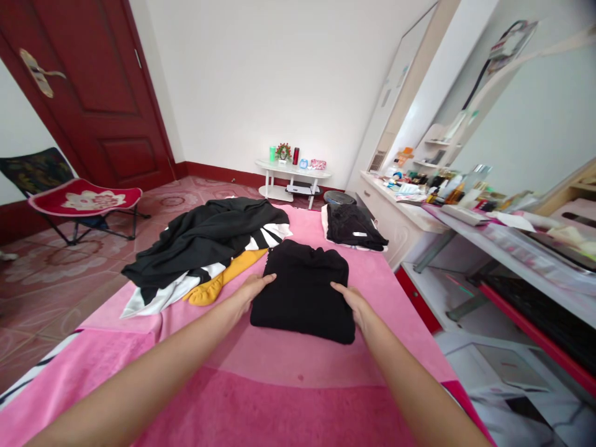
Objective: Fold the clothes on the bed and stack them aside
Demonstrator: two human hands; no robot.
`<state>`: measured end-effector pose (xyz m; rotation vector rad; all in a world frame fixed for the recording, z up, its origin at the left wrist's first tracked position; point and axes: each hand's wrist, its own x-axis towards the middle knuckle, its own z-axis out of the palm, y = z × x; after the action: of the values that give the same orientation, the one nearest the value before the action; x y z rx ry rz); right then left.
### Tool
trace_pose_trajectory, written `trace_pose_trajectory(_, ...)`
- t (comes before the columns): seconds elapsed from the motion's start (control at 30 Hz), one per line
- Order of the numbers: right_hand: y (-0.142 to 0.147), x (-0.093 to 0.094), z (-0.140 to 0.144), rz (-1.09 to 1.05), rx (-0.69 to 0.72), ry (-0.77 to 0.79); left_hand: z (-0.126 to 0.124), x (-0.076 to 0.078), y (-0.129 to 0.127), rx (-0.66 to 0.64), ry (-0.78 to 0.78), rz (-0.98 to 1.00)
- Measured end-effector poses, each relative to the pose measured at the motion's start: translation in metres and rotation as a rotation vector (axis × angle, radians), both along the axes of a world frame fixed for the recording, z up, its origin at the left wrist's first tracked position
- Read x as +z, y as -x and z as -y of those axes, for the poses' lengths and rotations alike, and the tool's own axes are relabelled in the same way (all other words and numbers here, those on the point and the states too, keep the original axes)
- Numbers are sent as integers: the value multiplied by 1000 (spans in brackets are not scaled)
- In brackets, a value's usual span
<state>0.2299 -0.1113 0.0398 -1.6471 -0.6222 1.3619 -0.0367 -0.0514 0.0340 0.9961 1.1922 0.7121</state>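
Black knit, folded into a thick rectangle [302, 290], is lying flat on the pink bedspread [288, 397] directly between my two hands. I'm pressing my left hand [251, 293] flat against its left edge and my right hand [354, 304] against its right edge; fingers on both are stretched out, nearly straight, not curled around anything, just touching cloth. Whether any fingertips are tucked under the fold, cannot tell. Judging the step: I'm squaring up or about to lift a finished fold. Next move probably calls for sliding both palms under the sides evenly so the stack isn't sagging or unfolding.

Long axis is running away from me, near edge by my wrists, far edge toward the foot of the bed. Beyond my left fingers, an unfolded heap [205, 248] of black, striped and mustard clothes. Beyond my right fingers, another folded dark pile [354, 226].
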Motion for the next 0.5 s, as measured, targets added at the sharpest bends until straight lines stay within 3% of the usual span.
trace_pose_trajectory(0.13,12,8,22,-45,47,-14,22,16,7,-130,27,143)
trace_pose_trajectory(0.27,15,10,57,-152,212,-17,47,20,29,-376,114,10)
trace_pose_trajectory(0.37,6,13,60,-186,235,-16,43,18,35,-322,18,-108)
trace_pose_trajectory(0.5,-4,14,24,10,-7,-208,6,14,15,-146,-276,-110)
